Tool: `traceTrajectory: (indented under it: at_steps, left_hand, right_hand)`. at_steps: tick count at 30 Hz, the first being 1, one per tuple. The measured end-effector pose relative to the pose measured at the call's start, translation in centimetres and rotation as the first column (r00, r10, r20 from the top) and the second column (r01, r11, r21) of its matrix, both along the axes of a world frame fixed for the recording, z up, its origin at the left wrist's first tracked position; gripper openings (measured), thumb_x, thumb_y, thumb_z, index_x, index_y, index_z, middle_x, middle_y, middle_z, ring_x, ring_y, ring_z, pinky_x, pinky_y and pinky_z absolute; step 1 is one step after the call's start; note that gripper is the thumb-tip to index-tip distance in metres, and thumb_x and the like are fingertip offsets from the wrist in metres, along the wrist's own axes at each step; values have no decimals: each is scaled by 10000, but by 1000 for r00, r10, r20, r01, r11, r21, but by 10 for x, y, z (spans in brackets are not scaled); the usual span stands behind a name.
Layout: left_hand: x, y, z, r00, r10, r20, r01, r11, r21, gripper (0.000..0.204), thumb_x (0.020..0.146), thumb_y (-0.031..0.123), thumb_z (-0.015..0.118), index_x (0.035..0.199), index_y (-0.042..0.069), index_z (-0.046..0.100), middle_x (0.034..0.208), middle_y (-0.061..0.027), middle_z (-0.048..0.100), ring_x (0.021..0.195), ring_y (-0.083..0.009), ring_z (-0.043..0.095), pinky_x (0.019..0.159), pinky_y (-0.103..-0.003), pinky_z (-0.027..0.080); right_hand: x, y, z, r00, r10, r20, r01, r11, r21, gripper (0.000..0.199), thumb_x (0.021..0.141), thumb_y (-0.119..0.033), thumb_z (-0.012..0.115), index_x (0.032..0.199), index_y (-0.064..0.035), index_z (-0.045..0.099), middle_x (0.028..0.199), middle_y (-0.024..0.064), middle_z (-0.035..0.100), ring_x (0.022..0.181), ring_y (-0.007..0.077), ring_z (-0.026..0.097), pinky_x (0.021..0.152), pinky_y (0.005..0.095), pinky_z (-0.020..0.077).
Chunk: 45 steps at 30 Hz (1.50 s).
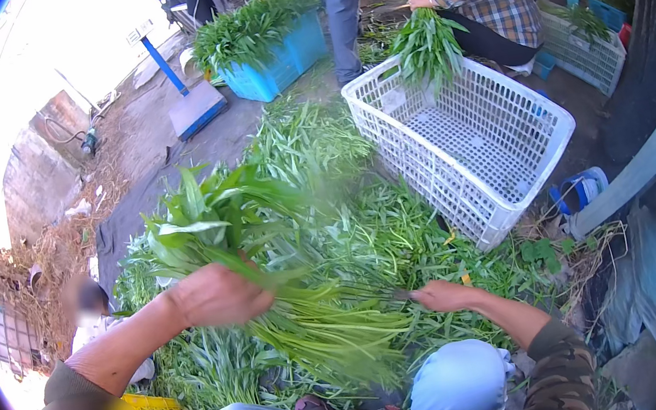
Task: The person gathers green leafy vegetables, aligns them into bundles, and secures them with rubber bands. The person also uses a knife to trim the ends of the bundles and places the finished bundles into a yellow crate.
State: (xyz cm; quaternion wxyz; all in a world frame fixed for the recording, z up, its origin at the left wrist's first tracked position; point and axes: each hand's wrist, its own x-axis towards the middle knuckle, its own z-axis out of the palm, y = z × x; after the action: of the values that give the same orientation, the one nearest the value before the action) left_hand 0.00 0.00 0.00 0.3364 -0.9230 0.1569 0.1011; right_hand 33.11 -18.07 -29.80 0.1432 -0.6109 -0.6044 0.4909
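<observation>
Our left hand [219, 294] sits just left of the frame's middle, clenched around a thick bunch of leafy greens [270, 272]. From that grip the bunch runs along one slanting axis: the leaves fan up and to the left toward the upper middle, while the pale stem ends stream down and to the right, blurred, toward the lower centre.

Our right hand [446, 296] lies to the right of those stem ends, fingers curled over thin stalks; whether it pinches them or merely rests on them we cannot tell. The stem ends point between our two hands, so the right hand is the nearer one to the cut ends and the left hand is the nearer one to the leaves.

Beneath both hands spreads a loose heap of greens [374, 232] on the ground. Beyond it, to the upper right, stands a white plastic crate [501, 181], apart from the bunch and nearer our right hand.
</observation>
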Motion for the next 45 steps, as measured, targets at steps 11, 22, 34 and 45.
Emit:
traceTrajectory:
  at_steps: [11,22,34,45]
  left_hand:
    - [6,38,-26,986,157,-65,-159,987,-36,134,785,181,577,876,86,546,710,-33,494,705,-212,548,720,-358,456]
    - [-30,55,11,550,754,-360,-835,484,-262,284,674,44,660,951,47,594,827,-169,662,808,-348,656,725,-444,490]
    - [3,28,19,178,394,-902,-777,-506,-374,496,804,33,738,1268,9,566,1129,-65,686,1021,-128,602,926,-304,474]
    - [-71,45,-2,244,424,-872,-290,-826,-483,530,726,-25,759,1228,-1,590,1049,-107,696,901,-187,662,797,-333,544]
  right_hand:
    - [-37,-19,66,930,-165,-328,268,916,299,481,1018,-317,457,668,10,429,553,55,398,540,170,338,536,373,359]
    - [45,-115,-78,809,-584,66,571,808,144,460,1011,-300,456,666,3,484,560,76,449,528,190,420,542,384,361]
    - [-38,23,52,990,-136,27,113,909,401,381,979,-385,497,846,-50,622,712,204,605,660,401,581,642,497,448]
    - [12,-134,-9,876,-378,300,380,924,55,402,993,-354,453,854,-11,608,764,241,619,715,417,593,708,494,457]
